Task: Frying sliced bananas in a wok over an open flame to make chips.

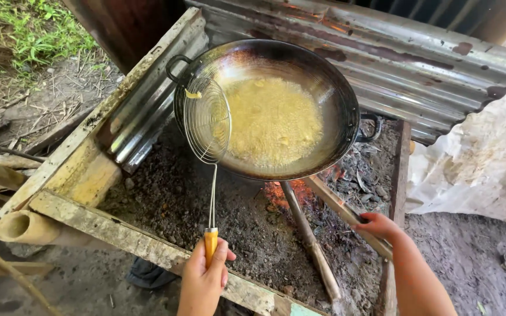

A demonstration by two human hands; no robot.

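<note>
My left hand (203,278) grips the orange handle of a wire skimmer (207,120). Its round mesh basket leans on the near left rim of a black wok (346,99), with one small yellow piece caught at its top. The wok holds bubbling yellow oil with pale pieces frying in it. My right hand (376,225) is closed on a long stick of firewood (338,205) that runs under the wok toward the glowing fire (282,190). A second stick (311,243) lies beside it.
The wok sits over an ash bed (171,193) framed by rough wooden planks (130,237). Corrugated metal sheets (411,64) shield the back and left. A bamboo tube (24,227) lies at left, a pale sack (481,158) at right, grass beyond.
</note>
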